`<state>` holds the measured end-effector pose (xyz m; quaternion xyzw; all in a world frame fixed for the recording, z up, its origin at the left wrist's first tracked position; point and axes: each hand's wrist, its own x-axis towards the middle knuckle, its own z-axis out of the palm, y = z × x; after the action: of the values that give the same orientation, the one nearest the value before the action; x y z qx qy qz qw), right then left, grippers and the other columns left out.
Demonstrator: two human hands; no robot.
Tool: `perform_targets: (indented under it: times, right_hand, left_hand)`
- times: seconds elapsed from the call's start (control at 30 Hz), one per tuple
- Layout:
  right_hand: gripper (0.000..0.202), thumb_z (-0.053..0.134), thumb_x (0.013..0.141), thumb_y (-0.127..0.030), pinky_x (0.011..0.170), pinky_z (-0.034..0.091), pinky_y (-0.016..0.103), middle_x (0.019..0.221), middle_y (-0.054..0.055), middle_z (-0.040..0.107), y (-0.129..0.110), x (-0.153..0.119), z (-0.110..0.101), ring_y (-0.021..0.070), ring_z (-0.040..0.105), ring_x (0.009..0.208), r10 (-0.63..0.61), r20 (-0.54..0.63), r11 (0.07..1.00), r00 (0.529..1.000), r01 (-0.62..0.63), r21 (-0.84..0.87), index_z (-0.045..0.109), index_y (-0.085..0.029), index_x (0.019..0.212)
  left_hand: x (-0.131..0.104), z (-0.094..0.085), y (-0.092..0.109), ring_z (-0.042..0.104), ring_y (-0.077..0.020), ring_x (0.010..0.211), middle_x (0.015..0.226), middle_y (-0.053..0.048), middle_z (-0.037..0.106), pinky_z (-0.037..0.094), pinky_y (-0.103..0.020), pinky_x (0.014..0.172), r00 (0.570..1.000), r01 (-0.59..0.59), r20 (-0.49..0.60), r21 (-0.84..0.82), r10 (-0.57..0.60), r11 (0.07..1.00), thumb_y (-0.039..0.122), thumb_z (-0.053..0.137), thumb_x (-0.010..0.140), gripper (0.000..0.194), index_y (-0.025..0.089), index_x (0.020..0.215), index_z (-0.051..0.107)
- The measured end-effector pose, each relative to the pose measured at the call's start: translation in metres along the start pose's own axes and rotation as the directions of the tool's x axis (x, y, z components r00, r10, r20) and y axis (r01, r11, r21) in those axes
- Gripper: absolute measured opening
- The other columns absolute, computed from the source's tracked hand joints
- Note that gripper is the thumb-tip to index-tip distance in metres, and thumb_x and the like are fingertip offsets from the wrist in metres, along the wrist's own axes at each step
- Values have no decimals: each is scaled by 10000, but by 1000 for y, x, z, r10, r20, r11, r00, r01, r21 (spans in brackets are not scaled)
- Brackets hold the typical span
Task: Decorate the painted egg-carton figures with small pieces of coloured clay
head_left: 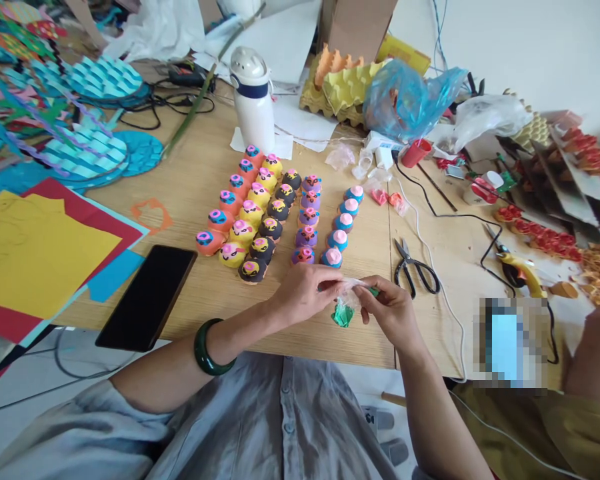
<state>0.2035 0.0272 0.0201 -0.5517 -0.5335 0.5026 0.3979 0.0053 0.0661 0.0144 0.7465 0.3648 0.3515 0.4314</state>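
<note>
Wooden desk: decorated domes, seemingly finished; just right, plainer blue domes, likely unfinished. Nearer, left hand and right hand together, pinching clear wrapper with green clay-like lump.

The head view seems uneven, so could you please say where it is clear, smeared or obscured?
In the head view, the left hand and right hand are fairly clear; woven paper at its left looks a little soft and stretched; the wall at its upper right is pale; a pixelated patch at its lower right hides what lies beneath.
</note>
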Motion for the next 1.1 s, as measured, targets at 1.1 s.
perform_targets:
  times: [1.1]
  right_hand:
    - [367,808,762,-516,370,343,207,569,-51,566,-3,11,-2,72,495,387,149,18,988,989,-150,26,693,-170,811]
  left_hand:
    - [10,-6,-8,510,-88,519,561,14,624,353,-192,494,985,150,92,-48,-145,987,316,607,932,313,143,688,698]
